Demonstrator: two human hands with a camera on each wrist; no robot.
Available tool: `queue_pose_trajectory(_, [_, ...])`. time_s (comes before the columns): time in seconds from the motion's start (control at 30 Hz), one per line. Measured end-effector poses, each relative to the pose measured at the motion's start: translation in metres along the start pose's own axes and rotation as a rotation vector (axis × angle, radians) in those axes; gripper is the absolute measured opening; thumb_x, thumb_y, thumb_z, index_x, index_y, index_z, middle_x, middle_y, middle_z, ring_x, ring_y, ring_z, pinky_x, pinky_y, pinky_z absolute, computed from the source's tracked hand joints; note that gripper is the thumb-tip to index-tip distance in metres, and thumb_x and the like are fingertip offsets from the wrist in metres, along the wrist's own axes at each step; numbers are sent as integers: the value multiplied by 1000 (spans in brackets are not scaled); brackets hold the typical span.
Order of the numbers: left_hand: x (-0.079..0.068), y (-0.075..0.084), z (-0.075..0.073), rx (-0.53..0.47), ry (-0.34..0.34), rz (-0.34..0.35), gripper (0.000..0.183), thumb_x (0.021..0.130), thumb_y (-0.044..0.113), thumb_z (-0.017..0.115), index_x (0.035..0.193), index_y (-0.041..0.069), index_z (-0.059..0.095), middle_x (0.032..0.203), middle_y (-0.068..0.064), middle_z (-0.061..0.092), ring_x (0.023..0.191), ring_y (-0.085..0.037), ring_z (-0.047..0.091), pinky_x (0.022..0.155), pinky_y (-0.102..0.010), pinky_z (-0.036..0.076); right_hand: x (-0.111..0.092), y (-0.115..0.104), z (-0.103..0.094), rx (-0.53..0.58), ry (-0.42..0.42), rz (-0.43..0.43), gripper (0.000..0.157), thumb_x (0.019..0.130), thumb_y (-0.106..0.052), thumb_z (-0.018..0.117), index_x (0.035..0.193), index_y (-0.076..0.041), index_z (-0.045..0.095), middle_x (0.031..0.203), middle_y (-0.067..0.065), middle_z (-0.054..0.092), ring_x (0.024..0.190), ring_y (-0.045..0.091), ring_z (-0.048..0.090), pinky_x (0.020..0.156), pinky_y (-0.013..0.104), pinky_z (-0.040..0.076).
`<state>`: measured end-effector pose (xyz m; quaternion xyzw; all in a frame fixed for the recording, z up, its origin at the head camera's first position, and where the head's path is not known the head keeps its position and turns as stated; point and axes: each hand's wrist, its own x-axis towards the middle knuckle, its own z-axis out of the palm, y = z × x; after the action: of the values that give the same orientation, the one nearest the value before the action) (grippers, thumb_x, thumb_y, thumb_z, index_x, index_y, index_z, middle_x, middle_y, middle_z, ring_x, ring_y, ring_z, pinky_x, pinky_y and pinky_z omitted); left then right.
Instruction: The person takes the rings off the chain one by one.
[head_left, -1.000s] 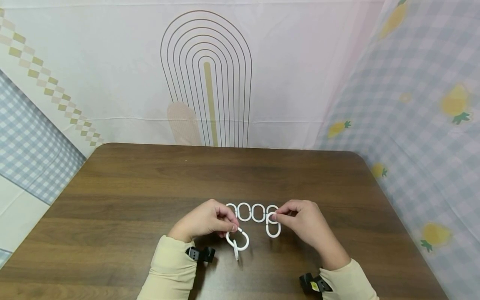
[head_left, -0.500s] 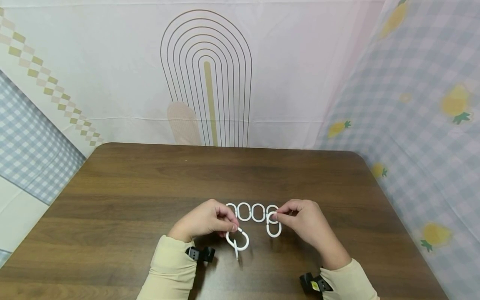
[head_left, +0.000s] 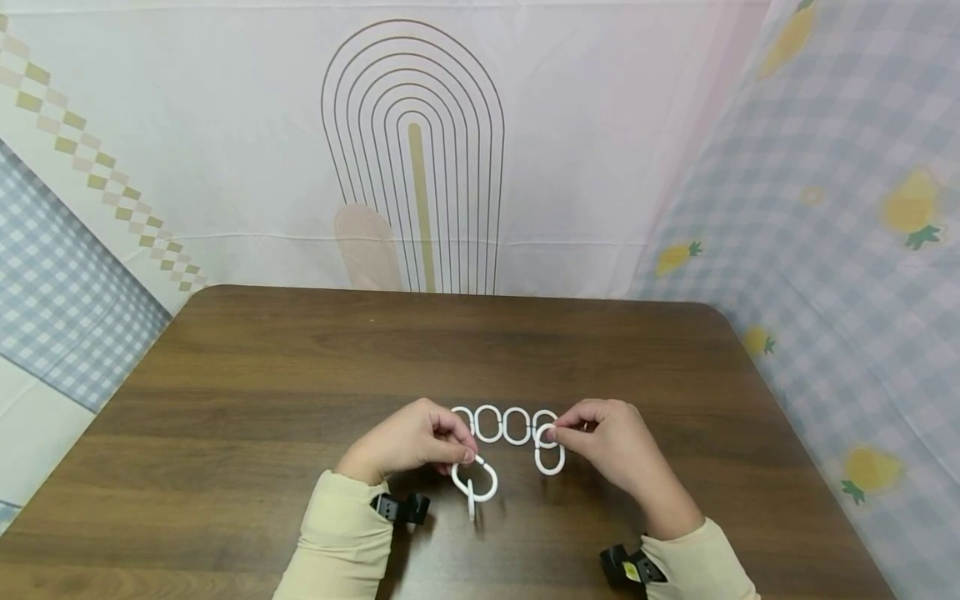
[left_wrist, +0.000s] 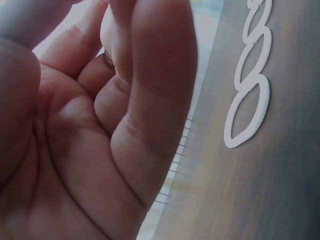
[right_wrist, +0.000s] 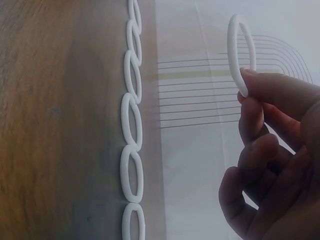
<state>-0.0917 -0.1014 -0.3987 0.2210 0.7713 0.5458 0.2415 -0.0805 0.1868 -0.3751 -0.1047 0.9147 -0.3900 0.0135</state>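
Observation:
In the head view, my left hand (head_left: pixel 416 442) pinches a white oval link (head_left: pixel 495 479) between thumb and fingers, just above the table. A second white link (head_left: pixel 471 504) hangs through it, seen nearly edge-on. My right hand (head_left: pixel 611 442) holds another white oval link (head_left: pixel 550 472) by its edge; the right wrist view shows that link (right_wrist: pixel 233 50) raised, pinched between thumb and index finger. Behind both hands lies a row of white links (head_left: pixel 489 407), partly covered by the left hand. The left wrist view shows the palm (left_wrist: pixel 75 165), with the pinched link out of sight.
The row of several links runs side to side along the brown wooden table (head_left: pixel 337 350), end to end. A patterned white cloth (head_left: pixel 585 125) hangs beyond the far edge, and a blue checked cloth (head_left: pixel 825 250) on the right. Both wrists wear black camera straps.
The link in my right hand has shifted slightly to the right. The link hanging from my left hand has swung a little. Both hands have stayed nearly still.

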Motion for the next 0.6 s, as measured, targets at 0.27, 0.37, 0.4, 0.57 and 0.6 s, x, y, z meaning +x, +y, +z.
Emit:
queue_pose_trajectory(0.27, [0, 1, 0, -4, 0, -2, 3, 86, 5, 75, 88, 2, 76, 77, 0, 71, 61, -8, 59, 59, -24, 54, 0, 2, -4, -14, -2, -3, 10, 79, -18, 85, 75, -20, 77, 71, -9, 66, 63, 11, 54, 56, 25, 44])
queue_pose_trajectory(0.37, [-1, 1, 0, -8, 1, -3, 4, 86, 4, 75, 88, 2, 76, 77, -1, 71, 61, -8, 59, 59, -24, 54, 0, 2, -4, -14, -9, -5, 10, 79, -18, 85, 75, -20, 76, 72, -9, 67, 64, 11, 54, 57, 25, 44])
queue_pose_trajectory(0.4, [-1, 1, 0, -9, 1, -4, 4, 86, 4, 75, 88, 1, 76, 77, -1, 71, 61, -9, 59, 59, -24, 54, 0, 3, -5, -16, -11, -4, 10, 79, -17, 85, 75, -19, 76, 72, -9, 67, 64, 11, 54, 57, 25, 44])
queue_pose_trajectory(0.57, [0, 0, 0, -12, -2, -1, 4, 86, 4, 75, 88, 1, 75, 77, -1, 71, 61, -8, 59, 59, -24, 54, 1, 5, -6, -14, -12, -4, 10, 80, -17, 84, 75, -19, 76, 75, -9, 69, 67, 14, 57, 58, 24, 45])
queue_pose_trajectory(0.6, [0, 0, 0, -11, -3, 0, 4, 86, 4, 74, 88, 1, 75, 77, -1, 71, 61, -8, 59, 59, -24, 54, 1, 5, -6, -9, -13, -3, 10, 80, -16, 84, 75, -19, 76, 75, -8, 69, 67, 15, 57, 58, 24, 46])
